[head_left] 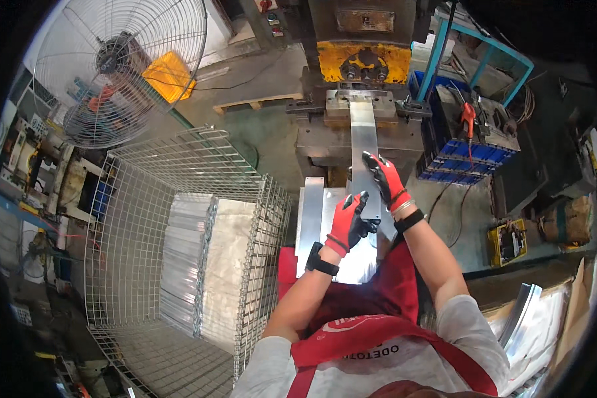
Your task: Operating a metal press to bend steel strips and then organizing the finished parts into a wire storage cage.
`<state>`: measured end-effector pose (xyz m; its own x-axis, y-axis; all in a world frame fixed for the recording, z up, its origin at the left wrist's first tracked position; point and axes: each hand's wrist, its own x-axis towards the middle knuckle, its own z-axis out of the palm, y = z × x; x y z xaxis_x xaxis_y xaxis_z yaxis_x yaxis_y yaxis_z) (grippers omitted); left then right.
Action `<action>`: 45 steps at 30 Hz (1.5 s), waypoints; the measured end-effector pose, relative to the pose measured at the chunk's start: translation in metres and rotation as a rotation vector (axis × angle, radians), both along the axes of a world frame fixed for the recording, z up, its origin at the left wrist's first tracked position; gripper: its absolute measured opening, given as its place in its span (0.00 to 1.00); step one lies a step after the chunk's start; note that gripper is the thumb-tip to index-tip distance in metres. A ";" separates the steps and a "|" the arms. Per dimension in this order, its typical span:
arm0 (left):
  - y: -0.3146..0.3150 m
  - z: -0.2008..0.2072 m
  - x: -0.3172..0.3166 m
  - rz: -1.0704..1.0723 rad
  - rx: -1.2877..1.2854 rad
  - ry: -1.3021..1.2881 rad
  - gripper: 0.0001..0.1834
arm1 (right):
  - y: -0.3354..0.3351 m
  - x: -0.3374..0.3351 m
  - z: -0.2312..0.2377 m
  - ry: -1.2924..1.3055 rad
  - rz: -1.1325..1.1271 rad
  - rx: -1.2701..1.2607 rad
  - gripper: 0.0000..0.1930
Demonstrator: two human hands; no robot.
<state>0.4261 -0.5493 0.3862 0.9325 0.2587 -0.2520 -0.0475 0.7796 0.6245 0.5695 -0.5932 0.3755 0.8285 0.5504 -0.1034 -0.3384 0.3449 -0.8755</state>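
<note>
A long flat metal strip (363, 136) runs away from me, its far end lying on the die block (338, 103) of a press. My left hand (349, 222), in a red and black glove, is closed at the strip's near end, thumb and fingers curled at its left side. Farther up, my right hand (388, 182), gloved alike, grips the strip's right edge with its fingers along it. Below the hands, more flat metal strips (312, 222) lie over my lap. The undersides of both hands' grips are hidden.
On the left stands a wire mesh cage (132, 265) holding stacked metal strips (182, 255). A large fan (116, 56) is behind it. Blue crates (454, 159) with a red-handled tool (467, 123) stand right of the press (365, 63). A yellow basket (509, 242) sits farther right.
</note>
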 end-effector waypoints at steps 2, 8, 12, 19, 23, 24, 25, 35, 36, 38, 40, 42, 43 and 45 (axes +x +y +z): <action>-0.001 0.000 0.001 -0.018 0.039 0.039 0.14 | -0.003 0.000 -0.008 -0.131 -0.002 -0.025 0.08; -0.002 0.001 0.002 -0.006 0.047 0.070 0.12 | -0.004 0.010 -0.030 -0.117 0.016 -0.110 0.12; 0.000 0.004 0.001 -0.021 0.042 0.073 0.12 | -0.002 0.012 -0.031 -0.129 0.038 -0.103 0.11; 0.001 0.002 0.003 -0.019 0.040 0.048 0.13 | 0.003 0.002 -0.013 -0.052 -0.047 -0.011 0.08; 0.001 0.002 0.002 -0.018 0.012 0.050 0.12 | 0.002 -0.003 -0.004 -0.039 -0.040 0.008 0.07; 0.001 0.000 0.002 -0.022 0.012 0.047 0.12 | 0.002 -0.002 -0.005 -0.060 -0.042 -0.005 0.06; 0.001 0.000 0.003 -0.027 0.013 0.043 0.12 | 0.001 -0.001 -0.007 -0.080 -0.043 -0.018 0.06; 0.002 0.000 0.002 -0.019 0.007 0.065 0.12 | 0.003 -0.003 -0.010 -0.137 -0.080 -0.069 0.06; 0.002 0.001 0.004 -0.035 0.012 0.054 0.12 | 0.002 0.003 -0.016 -0.119 -0.055 -0.040 0.06; 0.002 0.001 0.005 -0.061 0.016 0.046 0.13 | -0.001 0.014 -0.030 -0.079 -0.001 0.013 0.07; 0.005 -0.001 0.004 -0.067 0.010 0.048 0.13 | 0.003 0.005 -0.020 -0.058 -0.022 0.021 0.07; 0.005 -0.002 0.001 -0.060 0.044 0.045 0.14 | 0.003 0.001 -0.017 -0.099 -0.058 -0.015 0.07; 0.004 0.000 -0.001 -0.053 0.059 0.043 0.15 | 0.002 0.003 -0.019 -0.151 -0.082 -0.054 0.07; 0.001 0.011 -0.015 -0.070 0.058 -0.007 0.16 | -0.016 0.001 -0.012 -0.064 -0.053 -0.195 0.07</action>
